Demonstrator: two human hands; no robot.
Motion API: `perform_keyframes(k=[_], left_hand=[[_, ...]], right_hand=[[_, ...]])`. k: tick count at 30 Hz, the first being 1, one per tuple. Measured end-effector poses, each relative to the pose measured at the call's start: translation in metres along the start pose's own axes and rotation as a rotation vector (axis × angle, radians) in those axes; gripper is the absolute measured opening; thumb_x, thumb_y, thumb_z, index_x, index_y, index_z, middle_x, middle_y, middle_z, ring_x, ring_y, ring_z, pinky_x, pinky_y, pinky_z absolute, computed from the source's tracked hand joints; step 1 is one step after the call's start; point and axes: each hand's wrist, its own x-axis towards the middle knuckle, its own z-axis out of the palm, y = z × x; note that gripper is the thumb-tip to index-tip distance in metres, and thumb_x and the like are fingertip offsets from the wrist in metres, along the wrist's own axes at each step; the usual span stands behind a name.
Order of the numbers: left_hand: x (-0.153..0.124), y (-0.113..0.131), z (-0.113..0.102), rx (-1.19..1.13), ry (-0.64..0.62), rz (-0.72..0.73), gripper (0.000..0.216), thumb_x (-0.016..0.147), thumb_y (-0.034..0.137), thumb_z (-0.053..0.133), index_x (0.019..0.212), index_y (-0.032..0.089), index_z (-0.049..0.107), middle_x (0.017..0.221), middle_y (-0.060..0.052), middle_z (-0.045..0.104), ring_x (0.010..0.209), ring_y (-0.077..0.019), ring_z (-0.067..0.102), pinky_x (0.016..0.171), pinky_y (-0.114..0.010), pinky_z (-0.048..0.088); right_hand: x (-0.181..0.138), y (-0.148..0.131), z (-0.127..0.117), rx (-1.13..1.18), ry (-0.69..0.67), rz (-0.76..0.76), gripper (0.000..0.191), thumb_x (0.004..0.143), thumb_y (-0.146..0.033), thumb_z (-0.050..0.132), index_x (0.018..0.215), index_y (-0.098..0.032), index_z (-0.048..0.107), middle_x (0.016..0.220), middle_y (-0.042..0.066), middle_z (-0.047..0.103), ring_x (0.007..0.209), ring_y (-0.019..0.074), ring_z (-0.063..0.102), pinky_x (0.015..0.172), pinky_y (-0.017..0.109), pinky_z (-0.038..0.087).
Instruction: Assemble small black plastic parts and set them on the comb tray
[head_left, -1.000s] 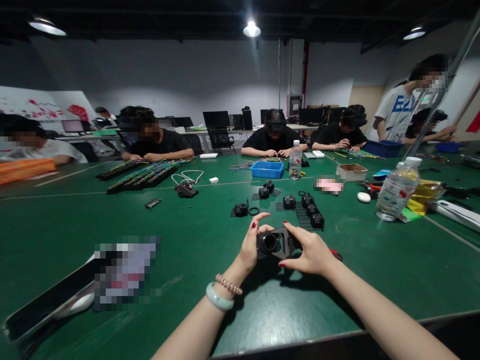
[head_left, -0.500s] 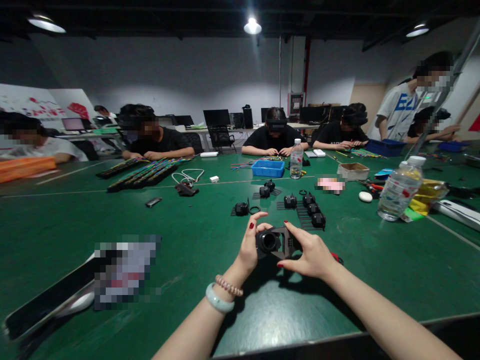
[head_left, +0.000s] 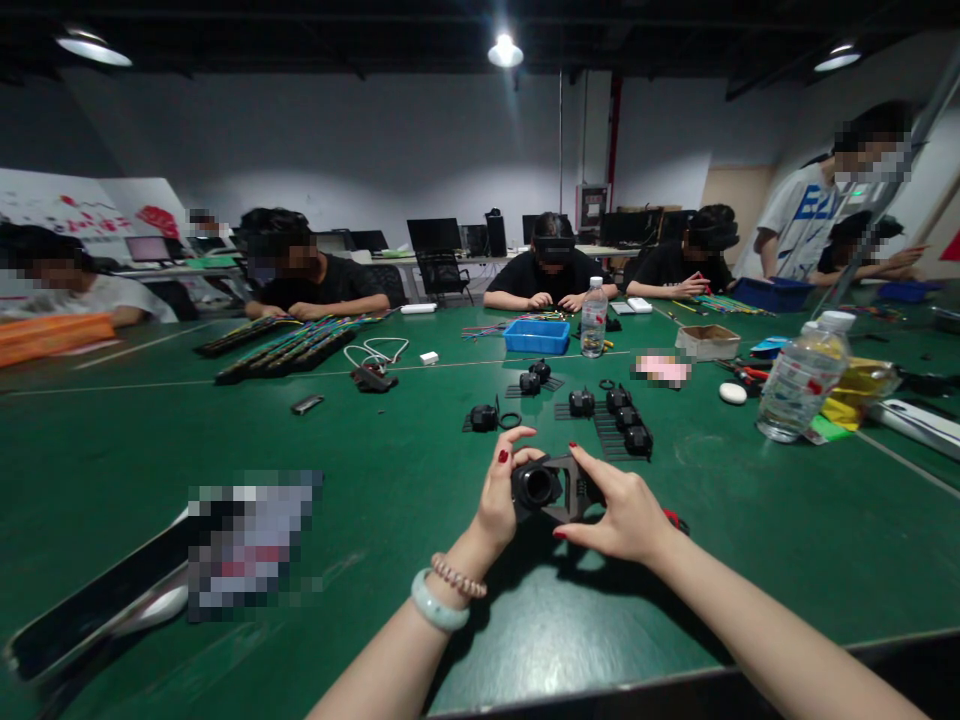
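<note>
The left grip clasps the round-holed end of a black part; the right grip pinches its other end, thumb below; the part sits between them, above the table; black pieces lie just beyond both grips; a bottle stands well to their right.

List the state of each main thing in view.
Left hand: closed on the black part
Right hand: gripping the black part
Black part: held in both hands
Near bottle: capped
Far bottle: upright, capped
Blue tray: open-topped
Middle ceiling lamp: lit
</note>
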Motion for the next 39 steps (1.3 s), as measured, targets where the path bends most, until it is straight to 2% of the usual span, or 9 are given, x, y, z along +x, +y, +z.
perform_keyframes(k=[9, 12, 18, 20, 24, 26, 29, 33, 39], left_hand=[[-0.001, -0.001, 0.000, 0.050, 0.019, 0.053, 0.038, 0.084, 0.047, 0.032, 0.109, 0.020, 0.039, 0.080, -0.003, 0.056, 0.064, -0.0130, 0.054, 0.056, -0.023, 0.044], [0.001, -0.003, 0.000, 0.088, 0.019, 0.079, 0.039, 0.083, 0.048, 0.033, 0.110, 0.020, 0.038, 0.079, -0.002, 0.056, 0.062, -0.0122, 0.053, 0.055, -0.022, 0.042], [0.005, -0.011, -0.008, 0.409, 0.063, 0.125, 0.046, 0.085, 0.048, 0.026, 0.121, 0.020, 0.027, 0.075, 0.000, 0.052, 0.062, -0.0126, 0.049, 0.060, -0.025, 0.040], [0.005, -0.014, -0.012, 0.578, 0.039, 0.143, 0.048, 0.084, 0.047, 0.032, 0.122, 0.019, 0.026, 0.078, 0.000, 0.050, 0.067, -0.0138, 0.049, 0.066, -0.028, 0.040], [0.004, -0.020, -0.015, 0.851, -0.156, 0.123, 0.054, 0.078, 0.040, 0.047, 0.124, 0.021, 0.025, 0.091, -0.003, 0.048, 0.080, -0.0163, 0.049, 0.079, -0.034, 0.038], [0.004, -0.023, -0.014, 0.903, -0.222, 0.086, 0.060, 0.075, 0.039, 0.052, 0.125, 0.021, 0.023, 0.094, -0.004, 0.047, 0.082, -0.0168, 0.049, 0.080, -0.036, 0.038], [0.004, -0.028, -0.010, 0.908, -0.235, 0.059, 0.065, 0.073, 0.038, 0.055, 0.126, 0.021, 0.022, 0.096, -0.005, 0.047, 0.083, -0.0175, 0.049, 0.081, -0.037, 0.039], [0.003, -0.031, -0.007, 0.897, -0.247, 0.020, 0.068, 0.071, 0.039, 0.057, 0.126, 0.021, 0.022, 0.097, -0.005, 0.045, 0.086, -0.0183, 0.048, 0.084, -0.039, 0.037], [0.001, -0.033, -0.006, 0.878, -0.247, -0.027, 0.069, 0.071, 0.039, 0.057, 0.126, 0.021, 0.021, 0.098, -0.005, 0.044, 0.088, -0.0185, 0.048, 0.087, -0.041, 0.036]], right_hand=[[0.000, -0.001, 0.001, -0.003, 0.000, 0.014, 0.088, 0.061, -0.057, 0.059, 0.133, -0.015, 0.027, 0.113, 0.013, 0.056, 0.094, 0.0259, 0.058, 0.078, 0.036, 0.050], [0.002, 0.002, 0.000, -0.043, -0.017, 0.014, 0.089, 0.061, -0.059, 0.059, 0.132, -0.016, 0.029, 0.108, 0.013, 0.058, 0.090, 0.0262, 0.059, 0.075, 0.036, 0.050], [0.007, 0.018, -0.019, -0.252, -0.003, 0.051, 0.085, 0.062, -0.059, 0.056, 0.131, -0.017, 0.032, 0.089, 0.010, 0.061, 0.076, 0.0240, 0.061, 0.068, 0.032, 0.049], [0.009, 0.028, -0.031, -0.330, 0.097, 0.164, 0.082, 0.065, -0.059, 0.054, 0.132, -0.017, 0.032, 0.093, 0.011, 0.059, 0.081, 0.0250, 0.060, 0.072, 0.032, 0.047], [0.011, 0.061, -0.054, -0.508, 0.282, 0.601, 0.078, 0.068, -0.062, 0.047, 0.131, -0.019, 0.029, 0.098, 0.013, 0.058, 0.088, 0.0296, 0.058, 0.073, 0.038, 0.045], [0.009, 0.082, -0.062, -0.541, 0.239, 0.803, 0.074, 0.068, -0.063, 0.045, 0.127, -0.018, 0.035, 0.095, 0.015, 0.060, 0.088, 0.0309, 0.058, 0.071, 0.039, 0.045], [0.003, 0.109, -0.068, -0.517, 0.097, 1.042, 0.066, 0.064, -0.065, 0.048, 0.109, -0.017, 0.050, 0.089, 0.016, 0.062, 0.086, 0.0321, 0.059, 0.069, 0.040, 0.044], [-0.007, 0.130, -0.069, -0.449, 0.035, 1.183, 0.064, 0.062, -0.067, 0.047, 0.101, -0.017, 0.053, 0.090, 0.017, 0.062, 0.086, 0.0316, 0.059, 0.067, 0.039, 0.045], [-0.011, 0.139, -0.062, -0.441, -0.006, 1.233, 0.063, 0.060, -0.062, 0.053, 0.102, -0.015, 0.053, 0.092, 0.018, 0.061, 0.089, 0.0318, 0.058, 0.070, 0.043, 0.044]])
